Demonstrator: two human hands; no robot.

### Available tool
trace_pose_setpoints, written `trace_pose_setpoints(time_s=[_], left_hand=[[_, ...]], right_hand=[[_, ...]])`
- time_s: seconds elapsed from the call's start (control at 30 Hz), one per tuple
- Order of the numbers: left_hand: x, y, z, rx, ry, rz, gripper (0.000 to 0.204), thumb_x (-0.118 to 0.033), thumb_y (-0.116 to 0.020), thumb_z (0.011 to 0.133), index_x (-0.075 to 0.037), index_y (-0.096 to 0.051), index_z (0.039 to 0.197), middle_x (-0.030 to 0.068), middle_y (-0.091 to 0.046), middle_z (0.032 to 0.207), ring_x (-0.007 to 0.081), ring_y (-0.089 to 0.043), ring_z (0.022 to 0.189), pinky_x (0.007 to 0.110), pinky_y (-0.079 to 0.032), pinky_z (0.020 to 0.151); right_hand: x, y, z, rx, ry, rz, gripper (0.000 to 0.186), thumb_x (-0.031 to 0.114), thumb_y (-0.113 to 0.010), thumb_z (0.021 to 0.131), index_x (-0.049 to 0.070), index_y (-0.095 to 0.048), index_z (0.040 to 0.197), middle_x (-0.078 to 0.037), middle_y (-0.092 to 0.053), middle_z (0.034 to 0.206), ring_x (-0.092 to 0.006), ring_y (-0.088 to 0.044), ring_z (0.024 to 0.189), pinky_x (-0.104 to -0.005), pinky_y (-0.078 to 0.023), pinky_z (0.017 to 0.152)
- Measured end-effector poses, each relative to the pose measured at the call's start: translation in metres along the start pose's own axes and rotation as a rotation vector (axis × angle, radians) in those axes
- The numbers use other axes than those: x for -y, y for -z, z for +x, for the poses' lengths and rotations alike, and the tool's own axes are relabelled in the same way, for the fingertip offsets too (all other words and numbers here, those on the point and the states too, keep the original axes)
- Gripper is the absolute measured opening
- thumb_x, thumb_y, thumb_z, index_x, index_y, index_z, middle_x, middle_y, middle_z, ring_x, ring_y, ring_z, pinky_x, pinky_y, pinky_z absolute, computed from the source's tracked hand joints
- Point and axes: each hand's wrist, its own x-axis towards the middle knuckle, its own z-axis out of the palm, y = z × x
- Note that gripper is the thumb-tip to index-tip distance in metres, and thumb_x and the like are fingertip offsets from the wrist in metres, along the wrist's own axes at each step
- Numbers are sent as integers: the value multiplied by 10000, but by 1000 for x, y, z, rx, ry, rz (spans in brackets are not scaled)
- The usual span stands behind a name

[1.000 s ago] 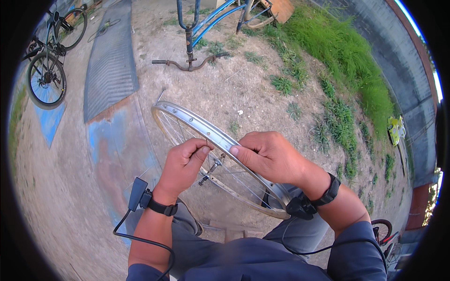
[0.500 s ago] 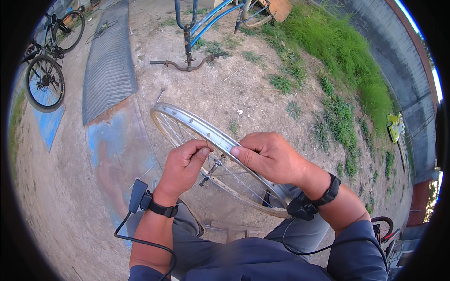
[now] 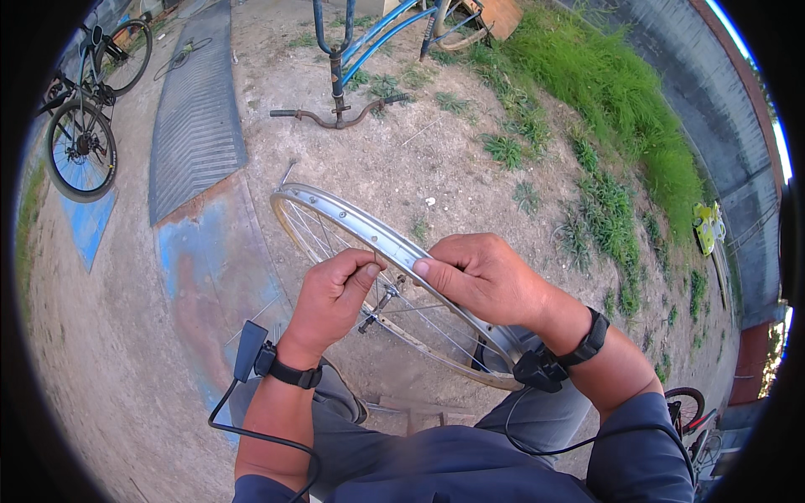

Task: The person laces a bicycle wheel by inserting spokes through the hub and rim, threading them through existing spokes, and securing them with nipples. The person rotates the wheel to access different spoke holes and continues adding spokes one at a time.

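The left hand [image 3: 331, 293] has its thumb and forefinger pinched together on a thin metal spoke [image 3: 375, 256], just below the inner face of a silver metal bicycle wheel rim [image 3: 390, 246] that carries no tyre. The right hand [image 3: 486, 281] grasps the same rim farther along, its thumb pressed flat on the inner face; its other fingers are mostly hidden behind the metal. The wheel is tilted in front of the person, its far end pointing up and to the left and its near end by the right leg, in grey trousers [image 3: 541, 419]. A slim metal hub [image 3: 386, 297] shows below the pinching fingers, with spokes running from it. Each wrist wears a black strap with a dark device and a cable. Beyond the wheel, an upside-down blue bicycle frame [image 3: 379, 42] has its rusty curved handlebar [image 3: 312, 116] down on the bare dirt. To the left lie a grey ribbed sheet [image 3: 197, 117] and a blue-and-rust painted sheet [image 3: 205, 243], with a dark bicycle [image 3: 84, 155] near them. Green grass [image 3: 599, 105] grows along the right, beside a grey wall [image 3: 734, 126].
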Motion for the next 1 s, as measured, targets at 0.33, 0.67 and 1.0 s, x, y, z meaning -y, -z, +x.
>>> trace_pose_setpoints(time_s=[0.33,0.67,1.0], left_hand=[[2,-1,2,-21,26,-74,172,-130,-658,1066,7,-731,1138,50,-720,910,109,-629,833,284,-512,758],[-1,2,-1,-8,42,-36,156,-102,-656,1056,14,-737,1121,60,-721,896,116,-630,821,287,-513,751],[-3,1,-2,9,14,-49,152,-95,-654,1053,11,-742,1118,68,-750,922,130,-660,843,305,-527,765]], right_hand=[[2,-1,-1,11,-17,-15,378,308,-667,1044,0,-685,827,-194,-608,720,-345,-591,652,-441,-487,625],[3,0,3,44,-24,-28,360,310,-668,1026,14,-678,821,-205,-590,709,-370,-581,647,-455,-477,614],[-3,0,20,156,43,168,329,103,-595,950,-11,-669,1249,-130,-641,1170,-219,-634,996,-349,-528,834]])
